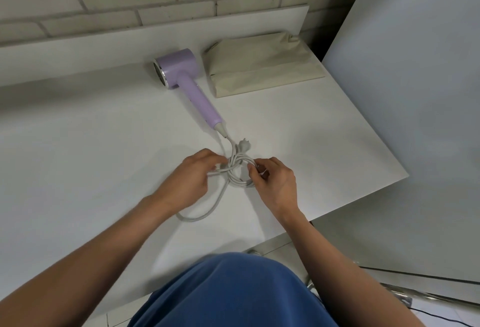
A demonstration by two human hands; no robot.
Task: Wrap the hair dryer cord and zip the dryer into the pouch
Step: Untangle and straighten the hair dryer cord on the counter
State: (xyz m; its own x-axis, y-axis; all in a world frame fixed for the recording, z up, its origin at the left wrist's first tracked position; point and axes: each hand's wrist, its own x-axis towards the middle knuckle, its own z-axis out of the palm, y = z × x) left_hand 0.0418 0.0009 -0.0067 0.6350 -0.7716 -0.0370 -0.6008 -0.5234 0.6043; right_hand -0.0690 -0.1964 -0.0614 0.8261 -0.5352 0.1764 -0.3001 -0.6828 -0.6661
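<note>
I see left hand (189, 178) and right hand (275, 181) both pinching the cord (236, 162) coil, near of the dryer (181, 72) and far pouch (259, 64); risk: the slack near loop (192, 220) springs the bundle open if either grip slips.

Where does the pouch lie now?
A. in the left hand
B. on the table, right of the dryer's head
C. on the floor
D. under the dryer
B: the pouch lies on the table, right of the dryer, while the left hand and the right hand hold the cord.
</note>
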